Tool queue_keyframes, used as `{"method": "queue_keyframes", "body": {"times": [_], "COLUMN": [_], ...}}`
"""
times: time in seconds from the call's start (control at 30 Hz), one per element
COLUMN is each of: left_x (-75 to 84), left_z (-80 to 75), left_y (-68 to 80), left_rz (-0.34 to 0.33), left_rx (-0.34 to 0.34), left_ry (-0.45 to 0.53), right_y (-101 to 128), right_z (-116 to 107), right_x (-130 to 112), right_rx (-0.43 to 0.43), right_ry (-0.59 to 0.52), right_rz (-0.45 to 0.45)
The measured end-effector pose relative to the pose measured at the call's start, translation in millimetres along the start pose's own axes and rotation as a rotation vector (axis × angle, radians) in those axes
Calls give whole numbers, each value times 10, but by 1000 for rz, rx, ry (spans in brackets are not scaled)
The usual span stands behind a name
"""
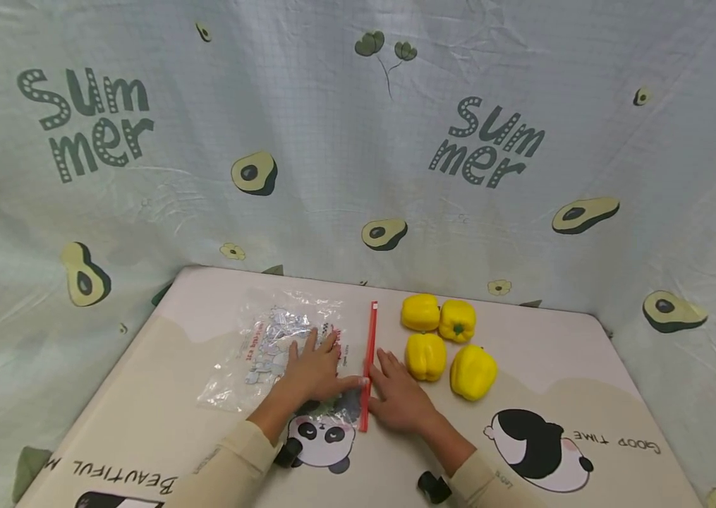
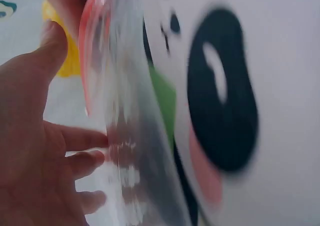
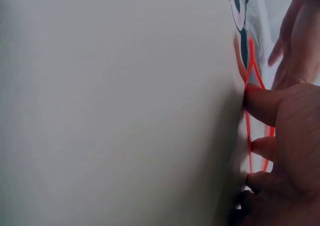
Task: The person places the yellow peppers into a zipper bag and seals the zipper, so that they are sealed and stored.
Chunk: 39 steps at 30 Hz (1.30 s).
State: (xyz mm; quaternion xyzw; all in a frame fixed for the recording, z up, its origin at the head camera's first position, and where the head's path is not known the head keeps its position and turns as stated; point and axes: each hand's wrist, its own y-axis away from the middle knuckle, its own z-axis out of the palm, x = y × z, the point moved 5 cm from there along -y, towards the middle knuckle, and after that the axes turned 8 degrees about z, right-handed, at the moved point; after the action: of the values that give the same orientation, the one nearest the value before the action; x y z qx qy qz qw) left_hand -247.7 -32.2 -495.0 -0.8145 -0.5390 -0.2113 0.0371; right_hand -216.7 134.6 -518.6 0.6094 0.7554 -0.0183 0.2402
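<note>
From the head view, I see the left hand (image 1: 314,374) lying spread upon the clear plastic bag (image 1: 231,374), gripping nothing; probably its weight keeps the thin, crinkled sheet from sliding. The bag is flat on the smooth table (image 1: 205,437), with its straight red strip (image 1: 371,339) toward the right hand (image 1: 402,398), which touches this edge. Just beyond it stand four yellow peppers (image 1: 425,357), glossy, rounded and lobed, perhaps grouped there for easy reach.

From the left wrist, the fingers are loose and apart, with tips against the shiny, wavy plastic.

From the right wrist, the red edge divides in two lines, so the mouth seems partly parted. Thumb and fingertips rest at it, but whether they pinch one layer, I cannot tell.
</note>
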Motion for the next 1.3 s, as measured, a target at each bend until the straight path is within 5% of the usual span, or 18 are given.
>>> {"method": "queue_keyframes", "body": {"times": [0.27,0.6,1.3], "left_x": [131,111,-289], "left_z": [133,153,-143], "left_y": [-76,-88,34], "left_rz": [-18,56,39], "left_rx": [-7,-10,109], "left_ry": [7,27,67], "right_y": [9,13,28], "right_z": [-16,-38,-54], "right_x": [-4,-5,-49], "right_rx": [15,27,36], "right_ry": [-41,-33,-16], "right_rz": [13,23,55]}}
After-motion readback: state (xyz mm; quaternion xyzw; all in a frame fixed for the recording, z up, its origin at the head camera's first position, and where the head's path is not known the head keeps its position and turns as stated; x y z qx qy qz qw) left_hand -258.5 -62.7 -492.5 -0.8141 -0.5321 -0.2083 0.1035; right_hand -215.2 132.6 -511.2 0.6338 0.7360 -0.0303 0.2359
